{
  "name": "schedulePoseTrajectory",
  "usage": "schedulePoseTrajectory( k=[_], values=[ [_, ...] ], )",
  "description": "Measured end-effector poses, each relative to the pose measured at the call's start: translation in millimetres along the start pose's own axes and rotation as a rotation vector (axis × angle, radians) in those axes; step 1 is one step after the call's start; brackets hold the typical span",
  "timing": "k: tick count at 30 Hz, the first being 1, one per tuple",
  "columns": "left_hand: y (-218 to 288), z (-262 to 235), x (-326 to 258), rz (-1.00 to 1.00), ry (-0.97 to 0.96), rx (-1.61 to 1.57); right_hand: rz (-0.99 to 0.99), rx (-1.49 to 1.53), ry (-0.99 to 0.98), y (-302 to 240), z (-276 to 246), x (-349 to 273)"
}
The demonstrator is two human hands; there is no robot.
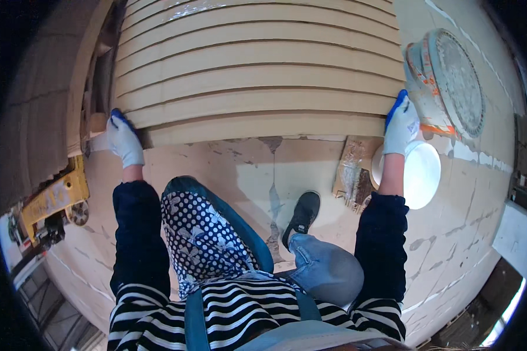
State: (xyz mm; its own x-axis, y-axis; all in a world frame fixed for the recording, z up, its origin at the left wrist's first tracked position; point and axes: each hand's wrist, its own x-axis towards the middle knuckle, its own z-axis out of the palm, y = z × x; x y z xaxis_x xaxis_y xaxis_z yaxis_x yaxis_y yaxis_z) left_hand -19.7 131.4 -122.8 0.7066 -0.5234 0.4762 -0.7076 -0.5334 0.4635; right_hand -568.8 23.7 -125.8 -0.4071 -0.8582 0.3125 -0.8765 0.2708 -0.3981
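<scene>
In front of me lies a stack of long, flat beige pieces (257, 61), board or cardboard by their look, with their near edges stepped one behind another. My left hand (125, 142), in a white glove with blue fingertips, is closed at the near left corner of a beige piece (263, 105) toward the front of the stack. At its near right corner my right hand (401, 126), gloved alike, grips the edge. Both arms are stretched forward and wide apart. The fingers under the piece are hidden. Shiny clear film (196, 9) shows on the far part of the stack.
Right of the stack stand grey-white buckets (454, 82) with orange marks. A white bucket (423, 174) and a film-wrapped brown bundle (351, 167) are by my right forearm. At left are a yellow wheeled metal part (58, 196) and brown sheets (38, 111). The floor (228, 169) is worn.
</scene>
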Motion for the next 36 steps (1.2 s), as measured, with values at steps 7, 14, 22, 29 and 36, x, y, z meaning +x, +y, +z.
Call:
schedulePoseTrajectory(
  k=[7,14,22,29,36],
  values=[
    [8,6,-5,-0.088,-0.157,-0.202,-0.194,0.281,0.017,70,13,31],
    [0,-4,-9,-0.037,-0.053,-0.159,0.012,0.241,-0.033,16,0,11],
    [-6,-2,3,-0.003,-0.094,-0.171,-0.077,0.113,0.083,9,-2,5],
    [-11,-49,57,0.056,-0.37,-0.101,0.011,-0.212,-0.221,15,-27,31],
    [0,19,55,-0.507,-0.638,-0.941,-0.097,0.05,0.039,-4,38,39]
  ],
)
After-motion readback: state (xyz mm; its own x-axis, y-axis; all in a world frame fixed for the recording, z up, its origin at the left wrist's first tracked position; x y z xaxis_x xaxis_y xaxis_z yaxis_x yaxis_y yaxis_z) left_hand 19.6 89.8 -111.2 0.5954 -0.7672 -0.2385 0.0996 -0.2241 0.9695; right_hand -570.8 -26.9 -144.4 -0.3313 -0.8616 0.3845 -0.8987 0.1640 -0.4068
